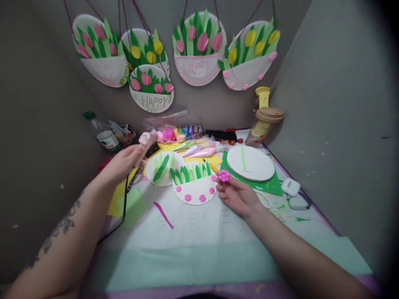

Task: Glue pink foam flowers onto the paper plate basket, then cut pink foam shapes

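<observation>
Pink flower (223, 176), pinched by right hand (239, 197) beside grass-fringed paper plate (195, 188), apparently to keep shape; likely glue gun (147, 139), gripped in left hand (126, 162), raised clear.

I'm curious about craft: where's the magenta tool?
In the head view, the magenta tool lies left of centre on the white sheet, below and left of the front plate, above the mint strip.

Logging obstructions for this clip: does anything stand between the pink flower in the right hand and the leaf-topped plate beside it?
Nothing visible stands between the pink flower in the right hand and the leaf-topped plate. An orange tool lies just behind, off that line.
</observation>
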The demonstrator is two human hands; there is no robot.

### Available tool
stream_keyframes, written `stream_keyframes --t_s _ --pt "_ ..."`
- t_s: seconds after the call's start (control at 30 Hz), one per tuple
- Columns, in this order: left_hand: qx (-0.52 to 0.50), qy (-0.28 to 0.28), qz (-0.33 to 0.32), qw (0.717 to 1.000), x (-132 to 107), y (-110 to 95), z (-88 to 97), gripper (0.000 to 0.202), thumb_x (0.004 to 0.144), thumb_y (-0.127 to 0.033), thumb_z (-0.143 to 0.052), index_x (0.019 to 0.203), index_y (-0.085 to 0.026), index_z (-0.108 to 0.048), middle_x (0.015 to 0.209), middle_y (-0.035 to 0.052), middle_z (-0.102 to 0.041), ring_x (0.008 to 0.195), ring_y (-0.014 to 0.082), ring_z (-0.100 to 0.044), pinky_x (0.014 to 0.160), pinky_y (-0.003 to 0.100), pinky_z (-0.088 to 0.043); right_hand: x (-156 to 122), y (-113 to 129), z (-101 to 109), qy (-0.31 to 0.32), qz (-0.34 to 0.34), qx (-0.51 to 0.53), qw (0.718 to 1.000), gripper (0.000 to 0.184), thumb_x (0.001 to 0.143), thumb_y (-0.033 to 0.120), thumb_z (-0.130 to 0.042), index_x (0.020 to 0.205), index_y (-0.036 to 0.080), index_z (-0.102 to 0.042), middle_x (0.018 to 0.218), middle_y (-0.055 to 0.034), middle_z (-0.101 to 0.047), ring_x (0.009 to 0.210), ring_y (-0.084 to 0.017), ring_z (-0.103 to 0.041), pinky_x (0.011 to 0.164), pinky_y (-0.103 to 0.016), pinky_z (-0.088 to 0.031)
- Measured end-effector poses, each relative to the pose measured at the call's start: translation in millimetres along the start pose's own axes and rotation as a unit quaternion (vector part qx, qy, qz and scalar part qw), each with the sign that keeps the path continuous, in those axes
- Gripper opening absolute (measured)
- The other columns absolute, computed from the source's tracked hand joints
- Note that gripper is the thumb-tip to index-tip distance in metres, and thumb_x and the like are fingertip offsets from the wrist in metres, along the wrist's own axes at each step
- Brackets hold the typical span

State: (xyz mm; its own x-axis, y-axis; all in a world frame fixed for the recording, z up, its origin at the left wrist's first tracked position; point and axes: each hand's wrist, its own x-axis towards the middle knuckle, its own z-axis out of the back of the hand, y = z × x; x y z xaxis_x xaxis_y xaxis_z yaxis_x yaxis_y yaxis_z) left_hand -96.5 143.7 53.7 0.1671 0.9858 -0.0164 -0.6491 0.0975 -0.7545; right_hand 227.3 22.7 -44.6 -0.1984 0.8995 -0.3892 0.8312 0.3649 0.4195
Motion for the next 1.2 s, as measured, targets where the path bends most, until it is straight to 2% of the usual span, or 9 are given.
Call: stream_keyframes --t_s 0.03,0.1,0.13,0.2,0.27,0.37,0.47,0.63,1.2 --pt "-0.081 0.034 0.031 0.996 -10.7 -1.2 -9.6 0.052 0.082 -0.062 -0.041 0.094 -0.014 -0.057 0.071 0.0024 -0.058 0.058 0.0126 -0.05 0.054 0.024 -0.038 0.0 -0.3 -0.3 -0.002 0.003 0.001 1.0 0.014 0.079 0.017 -0.063 0.092 0.018 -0.061 0.08 -0.0036 -0.066 0.062 -0.012 -0.058 0.045 -0.019 -0.043" --pt "-0.205 0.084 0.052 0.974 -29.9 -3.4 -30.7 0.053 0.076 -0.063 -0.049 0.092 -0.013 -0.058 0.072 0.0038 -0.059 0.059 0.0122 -0.051 0.056 0.025 -0.039 0.3 -0.4 0.0 -0.004 0.008 -0.001 1.0 0.013 0.08 0.016 -0.063 0.092 0.019 -0.061 0.08 -0.0034 -0.066 0.062 -0.012 -0.058 0.045 -0.019 -0.043" --pt "-0.238 0.141 0.059 0.959 -38.1 -4.9 -41.1 0.054 0.073 -0.064 -0.052 0.089 -0.013 -0.06 0.068 0.0038 -0.059 0.058 0.0124 -0.05 0.056 0.026 -0.039 0.5 -0.2 0.7 -0.005 0.011 -0.002 1.0 0.013 0.08 0.017 -0.063 0.093 0.019 -0.061 0.08 -0.0034 -0.066 0.063 -0.012 -0.058 0.045 -0.019 -0.043" --pt "-0.268 0.193 0.097 0.939 -51.0 -8.3 -59.7 0.052 0.069 -0.066 -0.057 0.083 -0.015 -0.061 0.062 0.0033 -0.058 0.054 0.0134 -0.05 0.053 0.026 -0.039 1.2 0.8 2.2 -0.006 0.018 0.001 1.0 0.014 0.079 0.018 -0.064 0.093 0.019 -0.06 0.08 -0.0034 -0.065 0.063 -0.012 -0.058 0.045 -0.019 -0.043" --pt "-0.281 0.215 0.126 0.927 -59.5 -11.3 -73.4 0.048 0.069 -0.064 -0.059 0.079 -0.017 -0.063 0.059 0.0028 -0.057 0.052 0.0138 -0.049 0.05 0.027 -0.038 1.7 2.6 3.4 -0.002 0.026 0.007 1.0 0.016 0.079 0.018 -0.065 0.094 0.019 -0.06 0.079 -0.0031 -0.064 0.062 -0.012 -0.058 0.045 -0.02 -0.043" --pt "-0.291 0.235 0.141 0.917 -66.1 -13.3 -84.2 0.044 0.073 -0.06 -0.059 0.078 -0.017 -0.067 0.057 0.0029 -0.058 0.049 0.0132 -0.048 0.046 0.026 -0.036 1.7 5.9 2.8 0.001 0.036 0.011 0.999 0.016 0.078 0.018 -0.066 0.092 0.019 -0.06 0.077 -0.003 -0.064 0.061 -0.012 -0.057 0.044 -0.019 -0.042" --pt "-0.277 0.252 0.141 0.916 -70.2 -13.5 -87.0 0.046 0.072 -0.06 -0.059 0.076 -0.016 -0.068 0.056 0.003 -0.058 0.048 0.0135 -0.047 0.045 0.026 -0.034 0.9 8.3 0.1 -0.012 0.04 0.015 0.999 0.013 0.078 0.018 -0.066 0.09 0.017 -0.06 0.073 -0.0028 -0.064 0.059 -0.011 -0.056 0.044 -0.018 -0.041" --pt "-0.218 0.264 0.123 0.931 -75.1 -11.8 -86.2 0.046 0.077 -0.061 -0.054 0.078 -0.018 -0.068 0.056 0.0021 -0.058 0.049 0.0143 -0.047 0.047 0.026 -0.032 0.3 9.3 -2.6 -0.036 0.041 0.018 0.998 0.009 0.08 0.018 -0.062 0.089 0.017 -0.06 0.069 -0.0017 -0.063 0.056 -0.01 -0.054 0.042 -0.017 -0.038" --pt "-0.18 0.246 0.118 0.945 -69.9 -10.5 -85.5 0.045 0.078 -0.059 -0.051 0.08 -0.018 -0.068 0.059 0.0048 -0.061 0.052 0.0176 -0.05 0.048 0.028 -0.033 2.9 9.8 4.0 0.017 0.058 -0.011 0.998 0.015 0.078 0.02 -0.065 0.091 0.022 -0.059 0.071 -0.0003 -0.064 0.057 -0.012 -0.055 0.041 -0.02 -0.039"
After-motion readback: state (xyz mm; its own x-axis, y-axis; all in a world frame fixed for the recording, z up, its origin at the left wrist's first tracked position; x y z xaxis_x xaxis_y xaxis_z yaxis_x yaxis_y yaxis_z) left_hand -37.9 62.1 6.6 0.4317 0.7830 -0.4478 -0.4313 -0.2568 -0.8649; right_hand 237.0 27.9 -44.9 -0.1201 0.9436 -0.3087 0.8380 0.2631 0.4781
